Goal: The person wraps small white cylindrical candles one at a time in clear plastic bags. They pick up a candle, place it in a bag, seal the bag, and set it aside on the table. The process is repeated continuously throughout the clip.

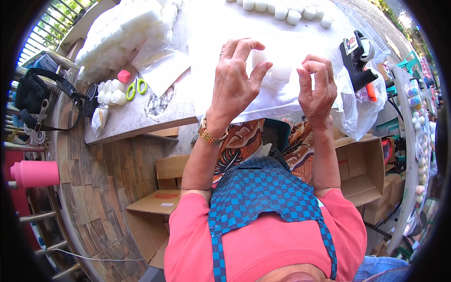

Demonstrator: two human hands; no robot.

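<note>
My left hand point(237, 77) is raised over the white-covered table, fingers curved, with a gap between thumb and index finger. It wears a ring and a gold-coloured watch point(206, 133). My right hand point(318, 89) is level with it, thumb and curled fingertips brought together. Whatever they pinch, if anything, is lost in the glare. Between the hands are overexposed white cup-shaped pieces point(281, 73), their outlines partly washed out. They lie on or just above the white cloth point(202, 61); I cannot tell which.
Bagged white cups point(124, 35) are heaped at the far left, near green-handled scissors point(136, 89) and a pink lump point(124, 76). More white cups point(293, 17) line the back. A black tape dispenser point(359, 63) stands right. Cardboard boxes point(359, 169) sit below the table.
</note>
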